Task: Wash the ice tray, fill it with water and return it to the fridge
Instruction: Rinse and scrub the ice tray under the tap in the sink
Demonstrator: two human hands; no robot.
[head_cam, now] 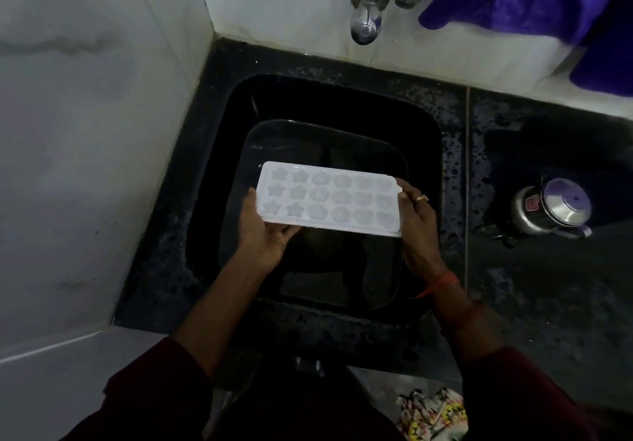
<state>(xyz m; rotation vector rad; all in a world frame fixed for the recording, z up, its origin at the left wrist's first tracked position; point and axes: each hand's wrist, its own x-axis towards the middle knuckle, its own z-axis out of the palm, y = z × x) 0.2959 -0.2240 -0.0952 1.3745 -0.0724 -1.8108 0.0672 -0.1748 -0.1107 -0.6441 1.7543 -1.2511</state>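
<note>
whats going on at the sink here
A person holds a white ice tray level over a dark sink, left hand under its left end, right hand gripping the right end. The tap above shows no running water. A steel lidded pot sits on the counter to the right.

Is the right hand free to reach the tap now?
Probably not yet: the right hand and left hand both hold the ice tray. The path to the tap looks clear.
</note>
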